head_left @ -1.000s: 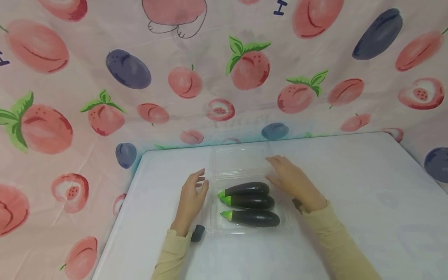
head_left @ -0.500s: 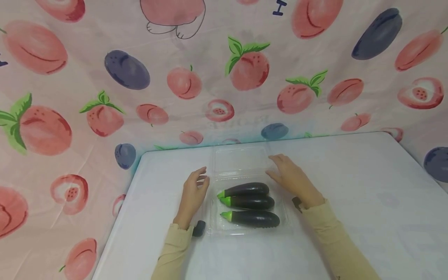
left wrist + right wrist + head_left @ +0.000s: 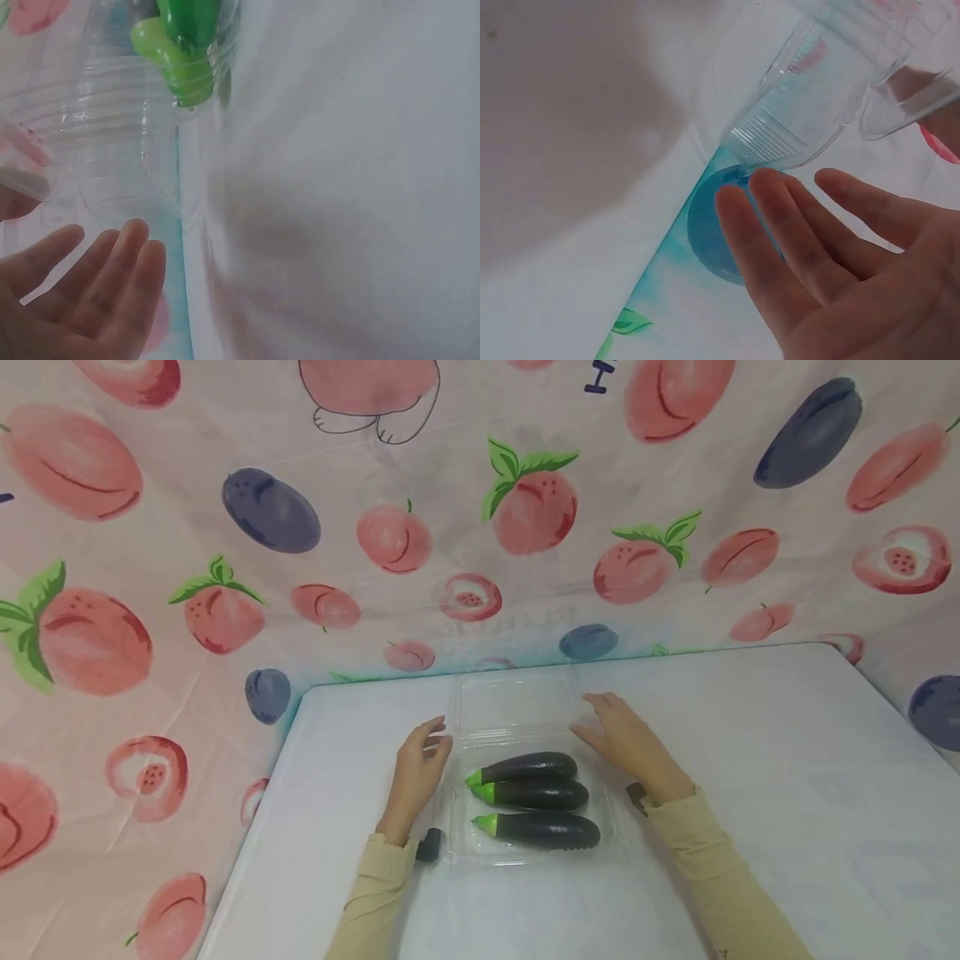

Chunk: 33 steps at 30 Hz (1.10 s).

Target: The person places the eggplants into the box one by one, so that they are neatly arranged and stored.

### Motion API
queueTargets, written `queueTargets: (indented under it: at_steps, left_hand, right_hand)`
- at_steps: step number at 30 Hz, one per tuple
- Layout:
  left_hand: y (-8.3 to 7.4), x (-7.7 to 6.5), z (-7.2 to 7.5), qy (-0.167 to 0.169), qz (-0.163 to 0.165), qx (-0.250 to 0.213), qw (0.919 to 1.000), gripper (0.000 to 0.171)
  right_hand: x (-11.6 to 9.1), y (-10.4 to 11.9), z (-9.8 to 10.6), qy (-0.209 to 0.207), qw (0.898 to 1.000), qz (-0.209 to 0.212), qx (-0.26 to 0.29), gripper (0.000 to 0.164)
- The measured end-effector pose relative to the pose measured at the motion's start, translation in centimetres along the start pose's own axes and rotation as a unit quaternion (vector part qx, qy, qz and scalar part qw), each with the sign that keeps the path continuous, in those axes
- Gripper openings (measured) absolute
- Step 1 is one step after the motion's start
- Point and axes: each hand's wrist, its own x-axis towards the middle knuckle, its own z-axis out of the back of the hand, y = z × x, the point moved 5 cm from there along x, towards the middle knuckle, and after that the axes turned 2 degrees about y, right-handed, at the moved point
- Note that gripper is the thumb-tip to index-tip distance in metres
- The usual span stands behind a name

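A clear plastic clamshell box [image 3: 468, 843] lies unfolded on the table, its lid [image 3: 513, 703] laid back toward the wall. Three dark eggplants with green stem ends rest in its near half: a far one [image 3: 536, 766], a middle one [image 3: 542, 795] and a near one [image 3: 551, 831]. At the box's left side hovers my left hand [image 3: 415, 777], fingers extended and holding nothing. My right hand [image 3: 633, 745] is at the right side, fingers loosely extended. Both wrist views show each thumb close to the plastic edge; whether they touch it, I cannot tell.
A white-covered table [image 3: 787, 827] spreads around the box. Behind it hangs a pink cloth [image 3: 345, 510] printed with peaches and dark plums. Dark wrist devices sit under both sleeves.
My left hand has shifted slightly right and farther up, closer to the box. My right fingertips have drawn a little to the right. The box and eggplants stay in place.
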Motion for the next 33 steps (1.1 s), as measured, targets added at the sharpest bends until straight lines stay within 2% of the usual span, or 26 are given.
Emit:
queueTargets:
  at_steps: [11,26,33]
  left_hand:
    - [0.5,0.0,-0.6,0.005,0.017,-0.021,0.9996,0.039]
    - [0.1,0.0,-0.7,-0.003,0.001,-0.037,0.9993,0.041]
    - [-0.1,0.0,-0.5,-0.004,-0.008,-0.055,0.9984,0.042]
  right_hand:
    - [0.3,-0.3,-0.6,0.048,0.998,-0.023,0.034,0.058]
    - [0.1,-1.2,-1.2,0.052,0.997,-0.042,0.041,0.061]
    - [0.1,-1.0,-0.8,0.038,0.997,-0.038,0.051,0.060]
